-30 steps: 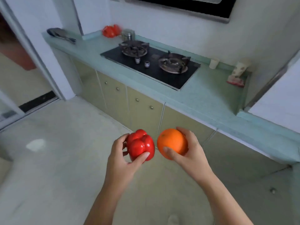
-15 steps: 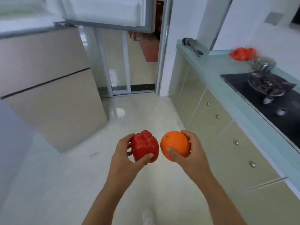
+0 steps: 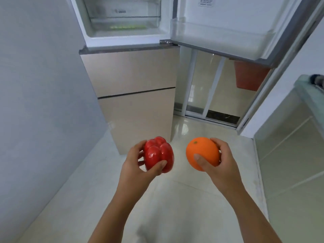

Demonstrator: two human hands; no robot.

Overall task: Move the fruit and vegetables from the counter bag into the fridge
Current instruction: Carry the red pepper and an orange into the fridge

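We hold a red bell pepper point(image 3: 158, 154) in our left hand point(image 3: 135, 166), the thumb pressed across its near face and the fingers curled round its left side, so the grasp is firm on the pepper. Our right hand point(image 3: 223, 163) is wrapped round an orange point(image 3: 201, 153): the thumb lies over the near face, the fingers curve over the top and right side, and the small green stem mark faces up. The two pieces hang in the air side by side, pepper to the left and orange to the right, with a clear gap between them and no contact. Both are over the pale tiled floor point(image 3: 175, 199), in front of the fridge point(image 3: 129, 72) and outside it.

The fridge stands straight ahead of us. Its two beige lower fronts are closed, with a dark seam between them. Its upper compartment point(image 3: 122, 35) is open, and we see a clear drawer inside with something green in it, too blurred to name. The fridge door point(image 3: 245, 7) is swung out to the right, and a clear door shelf point(image 3: 220, 34) runs along its inner side. Below that door we see a sliding glass door point(image 3: 210, 88) and a red-brown shape beyond it. A grey wall point(image 3: 35, 102) fills the left side. At the right edge are a pale green counter point(image 3: 312, 95) and the cabinet front point(image 3: 289, 155) under it
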